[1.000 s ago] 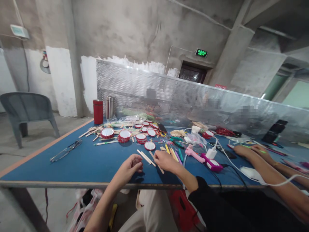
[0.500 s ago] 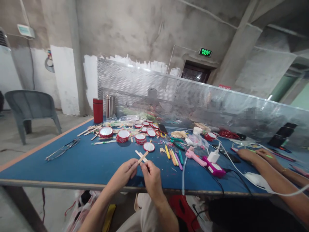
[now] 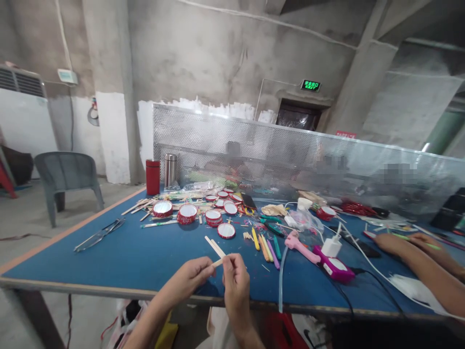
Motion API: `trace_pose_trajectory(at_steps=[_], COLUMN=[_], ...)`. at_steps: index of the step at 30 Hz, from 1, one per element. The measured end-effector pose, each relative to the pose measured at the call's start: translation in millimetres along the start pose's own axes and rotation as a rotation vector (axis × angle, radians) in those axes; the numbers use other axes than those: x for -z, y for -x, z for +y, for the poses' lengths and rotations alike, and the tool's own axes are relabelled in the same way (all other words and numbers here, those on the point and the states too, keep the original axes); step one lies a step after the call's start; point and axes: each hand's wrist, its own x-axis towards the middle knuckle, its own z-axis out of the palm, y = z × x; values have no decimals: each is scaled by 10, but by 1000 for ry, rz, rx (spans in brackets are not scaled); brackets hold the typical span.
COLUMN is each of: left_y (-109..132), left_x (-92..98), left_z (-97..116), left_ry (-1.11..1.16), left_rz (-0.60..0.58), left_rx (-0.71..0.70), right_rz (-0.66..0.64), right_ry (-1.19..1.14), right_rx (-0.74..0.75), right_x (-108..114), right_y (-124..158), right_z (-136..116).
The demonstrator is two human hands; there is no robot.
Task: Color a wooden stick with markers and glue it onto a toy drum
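Flat wooden craft sticks (image 3: 216, 246) stick out up and to the left from my right hand (image 3: 236, 278), whose thumb and fingers pinch their lower ends. My left hand (image 3: 192, 280) is closed on the end of another craft stick (image 3: 218, 263), which lies across towards my right fingers. Both hands hover above the front edge of the blue table (image 3: 145, 261). Just beyond them lies a small round drum-like piece (image 3: 226, 230) with a white top and red rim. Several similar pieces (image 3: 187, 212) are farther back, some stacked.
To the right are coloured pens (image 3: 264, 245), a pink glue gun (image 3: 302, 247) and a purple power strip (image 3: 336, 265) with cables. Scissors-like metal tongs (image 3: 100, 235) lie left. A red flask (image 3: 152, 177) stands at the back. A co-worker's hands (image 3: 395, 245) work at right.
The stick that crossed the others now lies lower, its left end in my left fingers. My right hand grips the upright sticks. The view has shifted slightly left and up.
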Motion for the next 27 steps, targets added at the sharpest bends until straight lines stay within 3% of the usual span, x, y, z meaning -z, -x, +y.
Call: trace_pose_trajectory(at_steps=[7,14,18,24,27], left_y=[-51,-30,-4,13,-10], left_x=[-35,-35,-3,27,4], left_z=[-1,14,24,75,72], left_ry=[-80,-156,-159,-135,-116], left_rz=[-6,-5,-29,-15,-22], left_rx=[2,-18,-24,10,14], right_rz=[-47,-67,-67,-112,-135], right_ry=[-330,-437,-407,-117,-108], right_rx=[-203,-271,-242,-103,-105], right_x=[-3,3,-6,28,31], right_y=[-44,-52,-55,-63,-60], right_z=[80,60,69,2,2])
